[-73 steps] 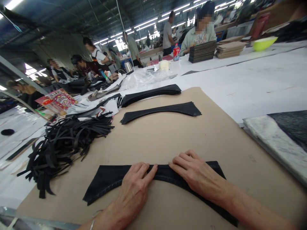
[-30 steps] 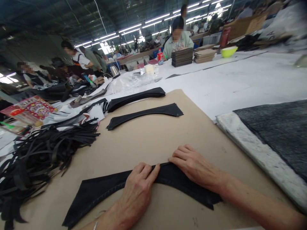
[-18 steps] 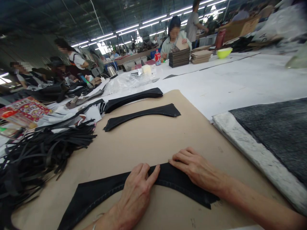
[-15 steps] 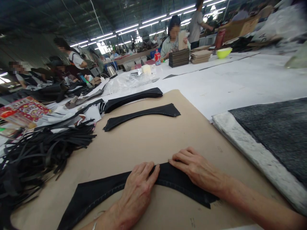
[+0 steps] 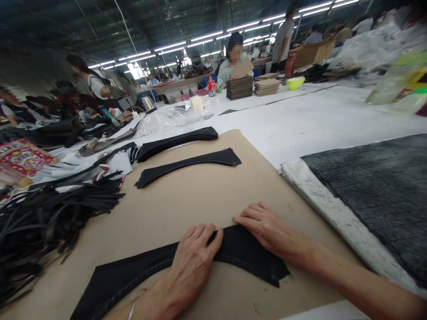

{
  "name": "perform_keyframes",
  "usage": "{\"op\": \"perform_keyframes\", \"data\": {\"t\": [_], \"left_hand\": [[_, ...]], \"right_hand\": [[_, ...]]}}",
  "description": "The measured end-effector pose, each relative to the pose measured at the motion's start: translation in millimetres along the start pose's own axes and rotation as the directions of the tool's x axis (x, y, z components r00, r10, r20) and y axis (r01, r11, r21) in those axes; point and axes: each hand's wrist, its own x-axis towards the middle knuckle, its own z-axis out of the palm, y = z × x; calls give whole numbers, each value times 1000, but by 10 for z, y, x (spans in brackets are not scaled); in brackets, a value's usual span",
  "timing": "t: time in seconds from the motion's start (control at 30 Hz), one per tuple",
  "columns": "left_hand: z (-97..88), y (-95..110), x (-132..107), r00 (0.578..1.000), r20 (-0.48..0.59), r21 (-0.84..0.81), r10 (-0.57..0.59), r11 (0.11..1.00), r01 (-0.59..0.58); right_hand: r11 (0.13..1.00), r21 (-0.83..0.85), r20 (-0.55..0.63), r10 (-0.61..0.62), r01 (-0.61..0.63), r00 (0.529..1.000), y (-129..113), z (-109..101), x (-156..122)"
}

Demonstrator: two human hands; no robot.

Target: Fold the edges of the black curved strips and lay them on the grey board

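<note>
A long, curved black fabric piece lies on brown paper close in front of me, with a seam-like line along its concave edge. Pressing on its middle is my left hand, fingers extended over the upper edge and thumb spread to the right. My right hand rests on the upper edge of the piece's right half, fingertips pointing left and palm down. The fingers lie over the cloth without visibly gripping it. Farther back are a similar narrow black piece and a stack of such pieces.
Black strips heap up at the left. A thick pad with dark mesh cloth lies right of the brown paper. Across the white table, a person handles a card behind a dark stack, near a yellow-green bowl.
The view has turned slightly right, so the scene sits farther left. Both hands stay at nearly the same places on the black piece. The person opposite has lowered the card toward the stack.
</note>
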Motion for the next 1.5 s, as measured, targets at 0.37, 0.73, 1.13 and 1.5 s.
{"op": "perform_keyframes", "data": {"t": [0.37,0.73,1.13,1.5], "left_hand": [[70,30,38,999,0,-39,33,999,-33],[14,60,88,996,87,24,16,1000,-18],[73,88,221,994,43,-22,101,995,-100],[62,201,275,994,74,88,85,992,-92]], "right_hand": [[995,97,47,10,-14,999,52,-109,-44],[999,24,40,-22,21,999,68,-123,-86],[999,-42,20,-2,2,1000,42,-96,-219],[993,-111,1,48,-48,999,46,-212,-328]]}}
